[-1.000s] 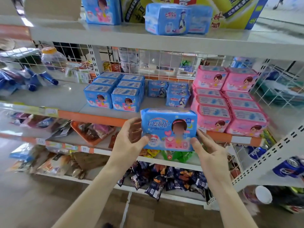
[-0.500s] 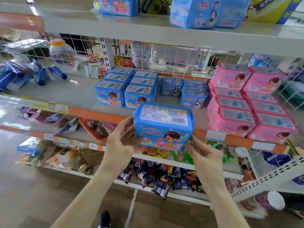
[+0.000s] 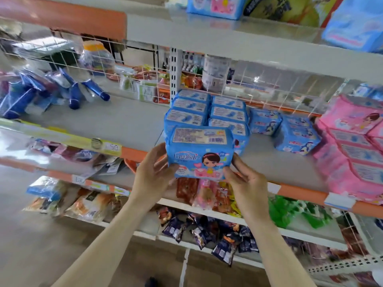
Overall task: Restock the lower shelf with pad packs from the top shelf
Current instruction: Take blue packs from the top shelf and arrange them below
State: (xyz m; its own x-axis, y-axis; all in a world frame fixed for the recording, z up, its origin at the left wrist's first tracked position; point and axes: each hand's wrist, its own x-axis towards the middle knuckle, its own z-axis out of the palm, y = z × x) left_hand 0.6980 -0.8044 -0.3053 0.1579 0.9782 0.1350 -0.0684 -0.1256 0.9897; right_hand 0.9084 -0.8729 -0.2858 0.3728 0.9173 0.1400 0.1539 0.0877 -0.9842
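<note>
Both my hands hold one blue pad pack [image 3: 200, 154] with a cartoon girl on its front, at the front edge of the lower shelf [image 3: 132, 123]. My left hand [image 3: 154, 172] grips its left side and my right hand [image 3: 244, 179] grips its lower right corner. The pack sits just in front of two rows of matching blue packs [image 3: 209, 108] on that shelf. More blue packs [image 3: 215, 6] stand on the top shelf [image 3: 228, 36].
Smaller blue packs [image 3: 284, 129] and stacked pink packs [image 3: 352, 146] fill the shelf's right side. Blue tubes [image 3: 41, 94] lie at its left, with bare shelf between. A wire grid backs the shelf. Snack bags [image 3: 207, 228] fill the shelves below.
The pack has gone forward and left, from in front of the shelf edge to the front of the left blue row, its top face tipped toward me. Both hands still hold it.
</note>
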